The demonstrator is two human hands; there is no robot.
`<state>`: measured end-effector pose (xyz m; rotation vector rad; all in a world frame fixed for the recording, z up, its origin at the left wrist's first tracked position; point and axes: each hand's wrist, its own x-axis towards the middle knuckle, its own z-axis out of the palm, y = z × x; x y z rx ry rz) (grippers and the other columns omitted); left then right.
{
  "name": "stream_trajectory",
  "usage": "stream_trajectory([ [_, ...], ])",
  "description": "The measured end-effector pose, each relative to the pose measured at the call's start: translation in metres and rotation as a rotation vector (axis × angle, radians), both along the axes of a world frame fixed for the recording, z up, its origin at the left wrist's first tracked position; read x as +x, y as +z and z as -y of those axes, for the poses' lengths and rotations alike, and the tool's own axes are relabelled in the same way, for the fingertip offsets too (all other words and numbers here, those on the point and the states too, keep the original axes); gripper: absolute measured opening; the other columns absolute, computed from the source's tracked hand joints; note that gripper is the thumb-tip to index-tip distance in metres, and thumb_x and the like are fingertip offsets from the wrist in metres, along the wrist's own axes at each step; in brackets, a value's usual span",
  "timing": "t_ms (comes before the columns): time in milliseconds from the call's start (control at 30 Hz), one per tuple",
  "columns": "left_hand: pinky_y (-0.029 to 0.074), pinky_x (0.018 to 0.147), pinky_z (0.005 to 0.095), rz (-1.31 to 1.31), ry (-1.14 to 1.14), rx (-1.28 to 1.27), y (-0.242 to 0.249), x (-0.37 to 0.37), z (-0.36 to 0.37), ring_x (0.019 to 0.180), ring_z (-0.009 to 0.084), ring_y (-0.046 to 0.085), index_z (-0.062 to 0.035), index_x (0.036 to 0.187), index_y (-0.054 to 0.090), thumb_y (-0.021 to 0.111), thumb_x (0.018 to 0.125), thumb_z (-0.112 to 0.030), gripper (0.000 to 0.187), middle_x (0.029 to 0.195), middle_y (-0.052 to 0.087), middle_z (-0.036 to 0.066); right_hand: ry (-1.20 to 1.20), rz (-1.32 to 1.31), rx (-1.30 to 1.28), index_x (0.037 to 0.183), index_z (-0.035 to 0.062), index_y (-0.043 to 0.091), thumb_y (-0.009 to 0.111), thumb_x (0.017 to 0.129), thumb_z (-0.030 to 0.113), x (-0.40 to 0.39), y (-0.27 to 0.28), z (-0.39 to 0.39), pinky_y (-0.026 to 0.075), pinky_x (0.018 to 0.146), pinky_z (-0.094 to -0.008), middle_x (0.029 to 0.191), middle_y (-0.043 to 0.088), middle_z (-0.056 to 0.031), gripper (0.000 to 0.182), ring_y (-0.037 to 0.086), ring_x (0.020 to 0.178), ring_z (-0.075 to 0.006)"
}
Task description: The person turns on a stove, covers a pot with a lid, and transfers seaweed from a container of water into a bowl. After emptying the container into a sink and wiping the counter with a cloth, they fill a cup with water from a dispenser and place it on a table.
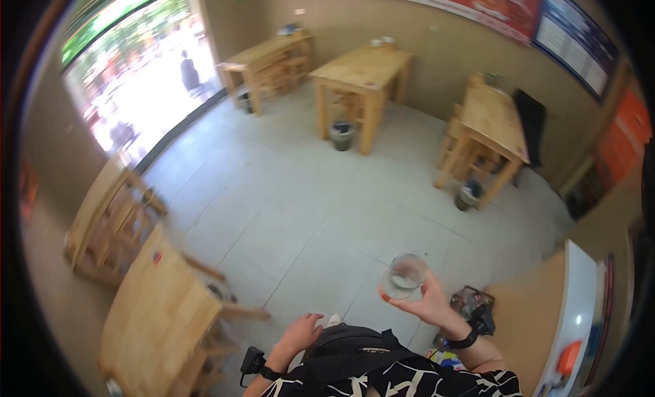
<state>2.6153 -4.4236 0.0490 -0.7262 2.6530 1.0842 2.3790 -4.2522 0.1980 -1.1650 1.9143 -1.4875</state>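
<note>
A clear, round glass is held up in front of me, right of centre, over the tiled floor. My right hand is closed around its right side and base, with the thumb below it. Low at centre-left, my left hand hangs beside the black bag at my waist, holding nothing, its fingers loosely curved and apart. Both wrists wear black straps with small devices.
Wooden tables stand at the back left, back centre, right and near left. Small bins stand by table legs. A white-edged counter is close on my right. A wide doorway opens at upper left.
</note>
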Motion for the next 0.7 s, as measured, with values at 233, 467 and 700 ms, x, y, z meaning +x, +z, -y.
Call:
stream_trajectory([
  [233,0.041,0.085,0.0438,0.150,-0.420,-0.123,-0.011,-0.133,0.040,0.101,0.0353,0.050,-0.0083,0.113,0.050,0.049,0.083,-0.023,0.034,0.107,0.054,0.016,-0.374,0.187,-0.041,0.116,0.0031,0.044,0.073,0.065,0.014,-0.042,-0.034,-0.030,0.037,0.091,-0.0316,0.110,0.048,-0.0073,0.060,0.048,0.106,-0.0180],
  [467,0.043,0.081,0.0448,0.100,-0.861,-0.155,-0.027,-0.292,-0.021,0.097,0.0330,0.052,-0.0089,0.113,0.050,0.049,0.082,-0.023,0.034,0.105,0.054,0.014,-0.815,0.333,-0.166,0.119,0.0010,0.038,0.072,0.064,0.006,-0.123,-0.081,-0.106,0.039,0.091,-0.0316,0.113,0.046,-0.0095,0.065,0.047,0.107,-0.0189],
  [700,0.043,0.077,0.0456,0.037,-1.032,-0.079,-0.007,-0.440,-0.120,0.095,0.0331,0.053,-0.0044,0.109,0.050,0.047,0.081,-0.017,0.031,0.101,0.054,0.015,-0.909,0.368,-0.261,0.119,0.0000,0.037,0.068,0.064,-0.001,-0.236,-0.081,-0.179,0.042,0.087,-0.0320,0.111,0.046,-0.0107,0.063,0.050,0.103,-0.0191],
])
